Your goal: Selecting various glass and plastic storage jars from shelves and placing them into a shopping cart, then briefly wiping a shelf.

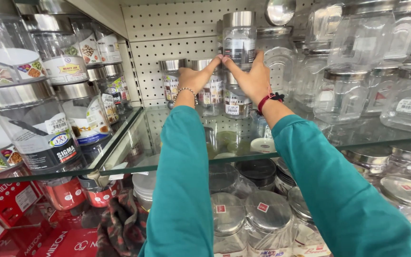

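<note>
Steel-lidded top jar [239,40] sits stacked on another jar [236,97] — left hand [197,76] and right hand [253,78] both clasp its base on the glass shelf [357,133].

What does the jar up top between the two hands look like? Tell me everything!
The top jar is a clear, round canister with a shiny metal lid and a paper label around its middle. It stands upright on the lid of the lower jar, on the glass shelf. The left hand and right hand press its lower sides.

Both arms stretch forward and up; left hand [195,78] and right hand [252,78] face each other, fingertips nearly meeting.
</note>
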